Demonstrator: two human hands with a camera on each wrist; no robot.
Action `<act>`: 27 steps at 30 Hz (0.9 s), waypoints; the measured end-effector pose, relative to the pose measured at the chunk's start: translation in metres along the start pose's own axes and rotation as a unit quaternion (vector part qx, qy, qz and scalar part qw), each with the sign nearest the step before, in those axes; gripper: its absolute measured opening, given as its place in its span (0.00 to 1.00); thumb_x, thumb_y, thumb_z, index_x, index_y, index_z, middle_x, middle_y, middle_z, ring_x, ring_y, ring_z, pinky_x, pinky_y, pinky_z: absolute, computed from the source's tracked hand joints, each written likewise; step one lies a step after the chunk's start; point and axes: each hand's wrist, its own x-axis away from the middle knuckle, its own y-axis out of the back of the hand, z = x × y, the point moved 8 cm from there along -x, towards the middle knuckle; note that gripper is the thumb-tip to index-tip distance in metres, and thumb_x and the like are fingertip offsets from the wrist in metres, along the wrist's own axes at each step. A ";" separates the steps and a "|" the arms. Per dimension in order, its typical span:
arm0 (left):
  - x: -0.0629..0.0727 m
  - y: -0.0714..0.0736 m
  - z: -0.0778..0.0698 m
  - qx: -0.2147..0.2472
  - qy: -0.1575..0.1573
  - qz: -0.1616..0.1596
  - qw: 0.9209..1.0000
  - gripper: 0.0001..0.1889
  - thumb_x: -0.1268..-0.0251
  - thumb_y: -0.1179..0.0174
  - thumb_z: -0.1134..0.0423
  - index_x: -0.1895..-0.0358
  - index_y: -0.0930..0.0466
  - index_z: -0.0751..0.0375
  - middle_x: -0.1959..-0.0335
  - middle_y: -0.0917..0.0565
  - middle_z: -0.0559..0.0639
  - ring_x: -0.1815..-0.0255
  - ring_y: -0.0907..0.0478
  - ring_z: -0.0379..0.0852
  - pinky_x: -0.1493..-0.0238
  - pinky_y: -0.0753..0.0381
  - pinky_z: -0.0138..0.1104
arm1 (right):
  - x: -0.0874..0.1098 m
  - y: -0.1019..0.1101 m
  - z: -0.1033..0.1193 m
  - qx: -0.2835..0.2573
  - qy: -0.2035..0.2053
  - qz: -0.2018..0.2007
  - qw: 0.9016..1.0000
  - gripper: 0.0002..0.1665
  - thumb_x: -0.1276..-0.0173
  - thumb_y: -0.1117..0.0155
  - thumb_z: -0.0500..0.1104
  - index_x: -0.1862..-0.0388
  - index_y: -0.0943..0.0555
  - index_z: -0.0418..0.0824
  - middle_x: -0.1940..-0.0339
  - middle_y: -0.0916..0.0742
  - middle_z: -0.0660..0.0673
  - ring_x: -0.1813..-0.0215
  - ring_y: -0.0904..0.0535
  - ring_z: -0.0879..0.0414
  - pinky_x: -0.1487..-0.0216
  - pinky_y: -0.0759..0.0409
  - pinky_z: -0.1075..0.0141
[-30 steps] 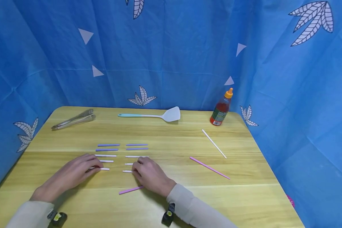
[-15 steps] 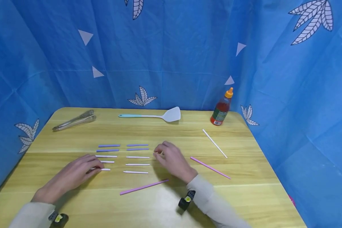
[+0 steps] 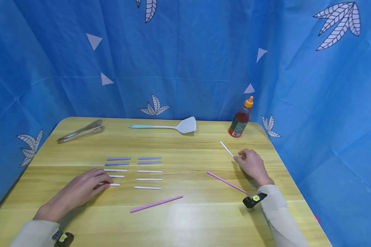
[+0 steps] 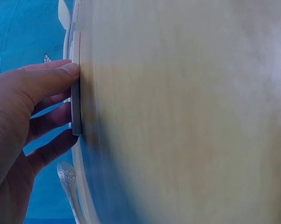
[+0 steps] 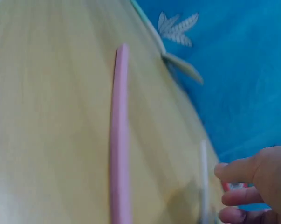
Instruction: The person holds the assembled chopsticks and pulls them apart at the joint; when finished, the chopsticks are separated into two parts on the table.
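My left hand [image 3: 80, 188] pinches a short white chopstick section [image 3: 114, 185] low at the left-hand group; the left wrist view shows the thumb on its near face and fingers behind. More white sections [image 3: 149, 179] lie in two columns, below short purple ones [image 3: 119, 159]. On the right, my right hand [image 3: 253, 164] is over the lower end of a long white chopstick [image 3: 226, 148]. In the right wrist view its fingers are spread apart, right beside that white chopstick [image 5: 204, 179]. One pink chopstick [image 3: 225, 181] lies below the right hand, another [image 3: 156, 203] near the front middle.
Metal tongs [image 3: 81, 131] lie at the back left of the wooden table [image 3: 185, 223]. A spatula [image 3: 185, 125] with a mint handle lies at the back middle. A sauce bottle [image 3: 239, 120] with an orange cap stands at the back right. A blue curtain [image 3: 185, 68] hangs behind.
My right hand has left the right-hand column of white sections and moved right to the long white chopstick. The front pink chopstick now shows in full. My left hand stays in place.
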 end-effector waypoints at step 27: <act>0.004 0.010 0.001 0.021 0.035 0.003 0.999 0.11 0.33 0.23 0.61 0.52 0.09 0.43 0.53 0.11 0.38 0.50 0.13 0.45 0.47 0.10 0.50 | 0.007 -0.028 0.078 -0.158 0.100 -0.012 0.982 0.09 0.20 0.30 0.42 0.48 0.10 0.41 0.58 0.09 0.45 0.58 0.17 0.55 0.55 0.20 0.66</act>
